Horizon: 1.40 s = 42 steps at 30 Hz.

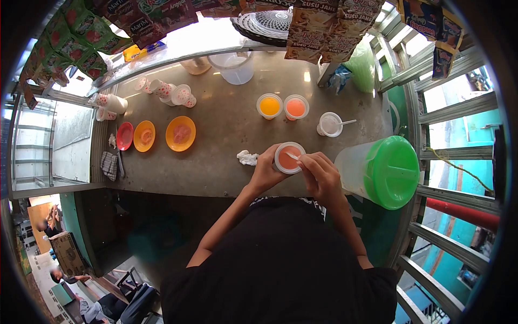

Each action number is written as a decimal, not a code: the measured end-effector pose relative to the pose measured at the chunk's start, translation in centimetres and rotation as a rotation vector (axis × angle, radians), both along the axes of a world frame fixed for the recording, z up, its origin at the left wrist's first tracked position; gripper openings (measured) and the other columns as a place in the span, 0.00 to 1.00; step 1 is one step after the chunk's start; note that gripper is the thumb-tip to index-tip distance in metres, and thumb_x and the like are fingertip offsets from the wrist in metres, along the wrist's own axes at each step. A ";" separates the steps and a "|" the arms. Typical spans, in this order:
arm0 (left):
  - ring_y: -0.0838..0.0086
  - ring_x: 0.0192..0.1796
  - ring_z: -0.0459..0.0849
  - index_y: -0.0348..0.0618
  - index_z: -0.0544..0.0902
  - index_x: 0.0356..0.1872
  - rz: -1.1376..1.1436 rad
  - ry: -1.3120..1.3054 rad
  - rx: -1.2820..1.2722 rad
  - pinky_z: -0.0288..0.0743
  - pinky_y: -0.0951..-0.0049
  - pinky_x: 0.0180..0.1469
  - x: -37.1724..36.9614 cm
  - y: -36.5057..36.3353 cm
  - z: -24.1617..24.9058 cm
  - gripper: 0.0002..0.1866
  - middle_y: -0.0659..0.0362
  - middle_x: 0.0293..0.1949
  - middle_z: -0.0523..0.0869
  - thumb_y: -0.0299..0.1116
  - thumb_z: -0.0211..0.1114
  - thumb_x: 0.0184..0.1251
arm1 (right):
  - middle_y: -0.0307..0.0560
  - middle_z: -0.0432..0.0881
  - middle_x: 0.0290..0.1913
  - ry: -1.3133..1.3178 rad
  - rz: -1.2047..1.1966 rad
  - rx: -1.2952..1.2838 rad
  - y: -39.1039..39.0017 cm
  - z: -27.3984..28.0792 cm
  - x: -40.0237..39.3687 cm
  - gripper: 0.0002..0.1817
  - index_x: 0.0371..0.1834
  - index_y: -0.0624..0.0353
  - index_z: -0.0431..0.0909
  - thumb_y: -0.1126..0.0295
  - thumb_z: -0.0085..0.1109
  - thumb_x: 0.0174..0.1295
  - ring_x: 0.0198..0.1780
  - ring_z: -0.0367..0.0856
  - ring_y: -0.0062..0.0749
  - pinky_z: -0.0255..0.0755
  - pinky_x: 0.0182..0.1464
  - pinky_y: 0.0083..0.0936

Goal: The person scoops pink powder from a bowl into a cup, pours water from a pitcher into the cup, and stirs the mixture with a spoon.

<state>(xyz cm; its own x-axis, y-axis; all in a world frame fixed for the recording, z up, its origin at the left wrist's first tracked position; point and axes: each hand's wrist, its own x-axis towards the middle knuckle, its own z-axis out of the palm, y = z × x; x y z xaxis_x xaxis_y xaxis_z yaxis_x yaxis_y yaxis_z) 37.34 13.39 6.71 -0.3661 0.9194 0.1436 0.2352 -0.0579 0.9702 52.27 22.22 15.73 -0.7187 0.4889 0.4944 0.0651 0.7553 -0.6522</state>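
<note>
Close to my body, a plastic cup (287, 162) of pinkish-orange drink stands at the counter's near side. My left hand (265, 168) is wrapped around its left side. In my right hand (319, 174) a small white spoon (292, 156) is pinched, its end dipping into the drink. Beyond are a cup of yellow-orange drink (269, 106) and a cup of coral-pink drink (295, 107), side by side. To their right stands a cup with whitish contents (329, 125), a white handle sticking out of it. A crumpled white tissue (247, 157) lies left of my left hand.
A large container with a green lid (396, 173) stands right of my right hand. Orange plates (181, 133) and a red plate (124, 136) sit at left, near stacked patterned cups (162, 89). A clear bucket (233, 67) is at the back. Sachets (332, 29) hang overhead. People are at lower left.
</note>
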 end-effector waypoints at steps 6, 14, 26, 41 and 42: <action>0.59 0.54 0.87 0.35 0.82 0.54 -0.012 0.026 -0.004 0.80 0.64 0.58 0.0 0.1 0.6 0.29 0.49 0.52 0.87 0.29 0.81 0.48 | 0.53 0.84 0.37 -0.068 -0.023 0.021 0.4 -0.7 0.3 0.08 0.44 0.66 0.80 0.81 0.62 0.63 0.37 0.83 0.46 0.77 0.39 0.37; 0.60 0.52 0.88 0.35 0.83 0.53 0.015 0.031 0.013 0.81 0.65 0.55 0.1 0.0 0.6 0.28 0.49 0.50 0.88 0.29 0.81 0.49 | 0.54 0.84 0.33 -0.042 -0.098 -0.094 -0.8 -0.1 0.9 0.03 0.40 0.67 0.80 0.82 0.61 0.65 0.32 0.83 0.44 0.75 0.36 0.33; 0.56 0.54 0.87 0.34 0.83 0.53 0.012 0.039 0.019 0.80 0.62 0.58 0.4 0.1 1.4 0.29 0.47 0.52 0.87 0.28 0.81 0.46 | 0.53 0.85 0.38 -0.013 -0.040 0.074 -0.3 0.2 1.0 0.09 0.44 0.66 0.80 0.80 0.65 0.61 0.38 0.84 0.48 0.78 0.40 0.37; 0.56 0.55 0.87 0.35 0.83 0.52 0.012 0.020 -0.009 0.80 0.62 0.58 0.6 0.1 1.9 0.28 0.47 0.52 0.87 0.28 0.81 0.47 | 0.54 0.85 0.36 0.070 -0.084 0.008 -0.6 1.6 1.3 0.07 0.42 0.67 0.81 0.81 0.64 0.61 0.36 0.84 0.47 0.77 0.38 0.35; 0.56 0.55 0.87 0.35 0.84 0.52 0.016 0.016 -0.012 0.80 0.62 0.59 0.7 0.1 2.0 0.27 0.47 0.53 0.87 0.28 0.81 0.47 | 0.54 0.85 0.36 0.054 -0.083 0.028 -0.4 1.4 1.2 0.07 0.43 0.67 0.81 0.81 0.64 0.62 0.36 0.84 0.47 0.77 0.38 0.36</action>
<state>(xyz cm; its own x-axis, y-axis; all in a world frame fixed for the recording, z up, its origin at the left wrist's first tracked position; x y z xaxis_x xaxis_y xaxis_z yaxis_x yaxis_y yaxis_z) 38.02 13.48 8.72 -0.3782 0.9153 0.1384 0.2510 -0.0425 0.9671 53.49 21.86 17.10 -0.6484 0.5313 0.5453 0.0936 0.7665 -0.6354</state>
